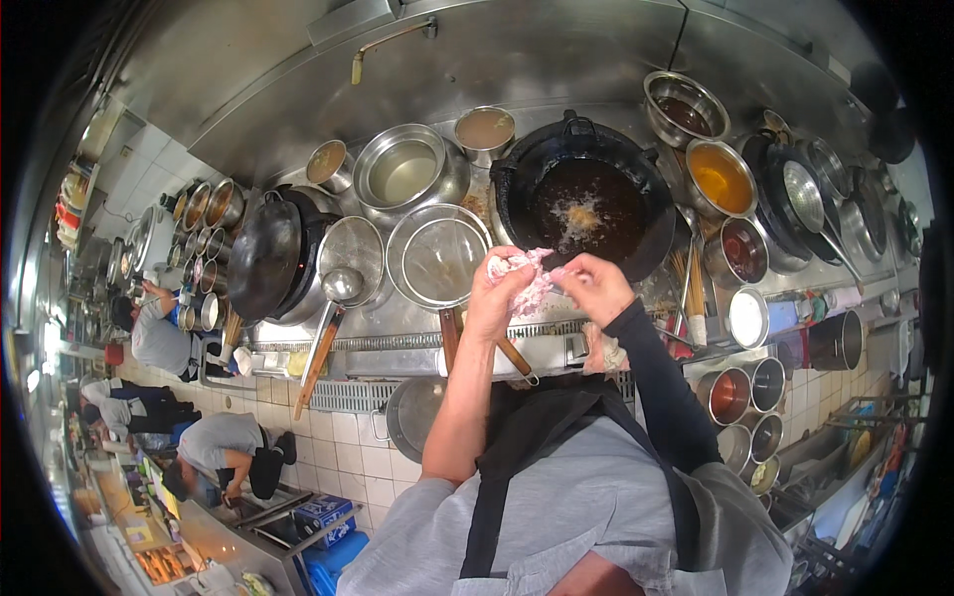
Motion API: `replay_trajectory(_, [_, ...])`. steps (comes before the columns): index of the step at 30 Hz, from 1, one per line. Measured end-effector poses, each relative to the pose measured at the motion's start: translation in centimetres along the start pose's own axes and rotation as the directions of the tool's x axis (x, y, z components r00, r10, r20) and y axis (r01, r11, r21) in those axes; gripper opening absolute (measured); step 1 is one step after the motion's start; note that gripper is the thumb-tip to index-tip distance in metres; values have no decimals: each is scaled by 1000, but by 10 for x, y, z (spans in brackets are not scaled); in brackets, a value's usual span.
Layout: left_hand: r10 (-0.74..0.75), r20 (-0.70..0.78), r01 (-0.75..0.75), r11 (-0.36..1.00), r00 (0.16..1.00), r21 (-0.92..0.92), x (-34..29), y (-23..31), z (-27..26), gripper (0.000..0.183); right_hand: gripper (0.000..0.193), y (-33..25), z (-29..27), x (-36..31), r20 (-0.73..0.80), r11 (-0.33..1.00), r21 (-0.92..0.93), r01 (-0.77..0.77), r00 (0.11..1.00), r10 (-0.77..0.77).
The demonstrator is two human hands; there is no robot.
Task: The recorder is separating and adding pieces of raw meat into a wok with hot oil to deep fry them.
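My left hand (491, 299) is closed around a clump of pale pink, raw-looking meat (530, 283). Fingers of my right hand (599, 289) pinch at the clump's right side, where a small piece seems to be drawn out; its exact outline is hidden by the fingertips. Both hands are above the near edge of a large black wok (542, 152). Dark oil fills its bottom, and one light golden piece (582, 216) bubbles there, apart from my hands. Left of the wok, a round wire strainer (409, 242) rests on the steel stove.
A ladle (343, 285) lies on another strainer. Behind stand a pot of cloudy liquid (370, 159) and a bowl of amber liquid (739, 151). A lidded black wok (260, 263) is at left; skimmer (803, 196) at right. Other people (221, 444) work at far left.
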State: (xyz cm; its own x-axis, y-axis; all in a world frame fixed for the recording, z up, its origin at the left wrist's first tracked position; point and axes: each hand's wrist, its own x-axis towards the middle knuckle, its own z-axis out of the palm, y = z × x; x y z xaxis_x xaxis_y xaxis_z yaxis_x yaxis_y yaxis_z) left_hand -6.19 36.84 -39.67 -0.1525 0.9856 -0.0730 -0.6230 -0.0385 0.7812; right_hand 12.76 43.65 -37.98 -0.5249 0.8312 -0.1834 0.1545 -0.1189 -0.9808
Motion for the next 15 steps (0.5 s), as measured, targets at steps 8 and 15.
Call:
replay_trajectory(8, [48,-46,-43,993,998,107,1,-5,10,28,18,-13,20,-5,2,817,-432,382,906,-423])
replay_trajectory(15, [-1,-3,1,998,1000,-66,1,5,10,26,10,-14,-2,2,125,981,195,-13,992,-11])
